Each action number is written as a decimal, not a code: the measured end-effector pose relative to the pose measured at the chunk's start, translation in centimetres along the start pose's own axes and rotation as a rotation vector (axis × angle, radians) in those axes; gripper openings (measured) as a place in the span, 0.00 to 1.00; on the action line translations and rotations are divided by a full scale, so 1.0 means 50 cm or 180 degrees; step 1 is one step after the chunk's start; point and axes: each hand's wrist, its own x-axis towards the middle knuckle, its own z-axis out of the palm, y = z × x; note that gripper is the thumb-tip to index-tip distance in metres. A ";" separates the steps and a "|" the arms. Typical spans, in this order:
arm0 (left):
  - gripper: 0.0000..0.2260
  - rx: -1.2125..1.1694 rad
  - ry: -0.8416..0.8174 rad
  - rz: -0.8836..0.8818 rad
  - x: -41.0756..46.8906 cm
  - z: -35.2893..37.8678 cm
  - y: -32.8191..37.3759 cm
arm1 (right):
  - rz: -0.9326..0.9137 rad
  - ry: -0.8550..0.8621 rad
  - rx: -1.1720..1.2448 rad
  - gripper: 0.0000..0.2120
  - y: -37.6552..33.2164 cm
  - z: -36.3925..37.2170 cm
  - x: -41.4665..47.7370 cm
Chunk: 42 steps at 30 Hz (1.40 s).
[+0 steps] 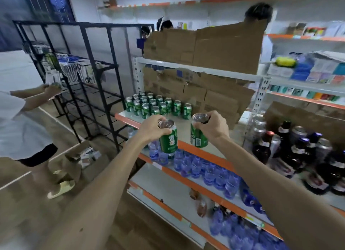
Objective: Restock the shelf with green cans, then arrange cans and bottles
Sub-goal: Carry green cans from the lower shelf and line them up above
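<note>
Above the shelf edge: two green cans, one in each hand, held in the air near the orange lip.
Left hand [153,128]: fingers closed around the top of a tilted green can [169,137].
Right hand [211,127]: clamped on the rim of a second green can [198,133], nearly upright.
Shelf [130,119]: a block of green cans [155,105] stands at its back left, against cardboard [205,96].
Below: blue water bottles [196,165] in rows.
Right bay: dark bottles [298,147] and silver cans.
Left: another person beside a black rack [89,72].
</note>
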 end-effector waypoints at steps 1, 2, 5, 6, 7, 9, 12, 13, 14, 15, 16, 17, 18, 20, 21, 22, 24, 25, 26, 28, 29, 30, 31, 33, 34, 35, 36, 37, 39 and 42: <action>0.14 0.0024 -0.0037 -0.0007 0.030 -0.006 -0.024 | 0.0011 0.0016 -0.0001 0.21 -0.003 0.028 0.031; 0.14 0.0034 -0.0069 -0.0017 0.062 -0.013 -0.046 | 0.0018 0.0023 0.0011 0.22 -0.006 0.056 0.064; 0.15 0.0051 -0.0095 -0.0029 0.169 -0.044 -0.103 | 0.0091 0.0004 0.0033 0.22 -0.027 0.131 0.166; 0.14 0.0054 -0.0102 0.0004 0.202 -0.057 -0.117 | 0.0110 0.0009 0.0021 0.22 -0.035 0.152 0.195; 0.14 0.0076 -0.0118 0.0038 0.235 -0.069 -0.128 | 0.0117 0.0025 0.0000 0.22 -0.045 0.170 0.222; 0.16 0.0087 -0.0146 0.0088 0.299 -0.093 -0.145 | 0.0119 0.0031 -0.0008 0.21 -0.067 0.201 0.271; 0.17 -0.0019 -0.0213 0.0160 0.398 -0.107 -0.165 | 0.0104 0.0036 0.0022 0.19 -0.093 0.234 0.343; 0.18 -0.0045 -0.0249 0.0181 0.432 -0.105 -0.172 | 0.0104 0.0054 0.0020 0.18 -0.098 0.245 0.368; 0.20 -0.0048 -0.0301 0.0196 0.465 -0.100 -0.179 | 0.0123 0.0086 0.0016 0.18 -0.100 0.257 0.394; 0.22 -0.0058 -0.0375 0.0194 0.497 -0.095 -0.186 | 0.0163 0.0112 0.0002 0.18 -0.100 0.271 0.418; 0.23 -0.0079 -0.0445 0.0195 0.528 -0.089 -0.194 | 0.0218 0.0133 -0.0014 0.18 -0.096 0.286 0.442; 0.25 -0.0101 -0.0501 0.0210 0.560 -0.083 -0.203 | 0.0267 0.0150 -0.0022 0.19 -0.095 0.299 0.463; 0.25 -0.0117 -0.0562 0.0253 0.593 -0.078 -0.212 | 0.0326 0.0174 -0.0027 0.19 -0.090 0.314 0.483; 0.25 -0.0160 -0.0731 0.0337 0.658 -0.065 -0.235 | 0.0433 0.0238 -0.0032 0.19 -0.082 0.340 0.513; 0.24 -0.0189 -0.0827 0.0385 0.691 -0.060 -0.246 | 0.0473 0.0264 -0.0044 0.18 -0.080 0.349 0.529; 0.22 -0.0221 -0.0943 0.0445 0.722 -0.055 -0.258 | 0.0553 0.0291 -0.0032 0.16 -0.076 0.357 0.544; 0.16 -0.0232 -0.1121 0.0648 0.788 -0.046 -0.277 | 0.0747 0.0385 0.0037 0.14 -0.072 0.370 0.574; 0.15 -0.0237 -0.1166 0.0731 0.819 -0.041 -0.284 | 0.0825 0.0441 0.0037 0.15 -0.070 0.378 0.588; 0.14 -0.0238 -0.1188 0.0773 0.848 -0.032 -0.290 | 0.0908 0.0519 0.0026 0.17 -0.067 0.387 0.602; 0.13 -0.0251 -0.1267 0.0815 0.892 -0.013 -0.300 | 0.1067 0.0649 -0.0027 0.22 -0.058 0.406 0.625; 0.13 -0.0275 -0.1355 0.0842 0.909 -0.001 -0.305 | 0.1139 0.0681 -0.0063 0.24 -0.052 0.415 0.634; 0.13 -0.0295 -0.1451 0.0877 0.923 0.013 -0.309 | 0.1219 0.0705 -0.0093 0.25 -0.044 0.425 0.643; 0.13 -0.0300 -0.1534 0.0916 0.935 0.027 -0.313 | 0.1291 0.0721 -0.0135 0.26 -0.037 0.434 0.651; 0.14 -0.0301 -0.1610 0.0998 0.954 0.053 -0.321 | 0.1408 0.0774 -0.0162 0.25 -0.019 0.453 0.667; 0.14 -0.0318 -0.1618 0.1018 0.964 0.067 -0.326 | 0.1451 0.0798 -0.0159 0.25 -0.010 0.462 0.674; 0.15 -0.0339 -0.1649 0.1045 0.974 0.082 -0.334 | 0.1492 0.0808 -0.0173 0.24 -0.001 0.469 0.680; 0.15 -0.0316 -0.1703 0.1082 0.982 0.098 -0.341 | 0.1521 0.0809 -0.0185 0.24 0.009 0.476 0.686; 0.15 -0.0271 -0.1739 0.1102 0.989 0.112 -0.348 | 0.1542 0.0809 -0.0176 0.23 0.019 0.483 0.692; 0.18 -0.0048 -0.1736 0.1097 1.001 0.134 -0.365 | 0.1606 0.0837 -0.0119 0.21 0.038 0.500 0.700; 0.22 -0.0011 -0.1730 0.1015 1.023 0.158 -0.389 | 0.1675 0.0930 -0.0081 0.20 0.062 0.530 0.718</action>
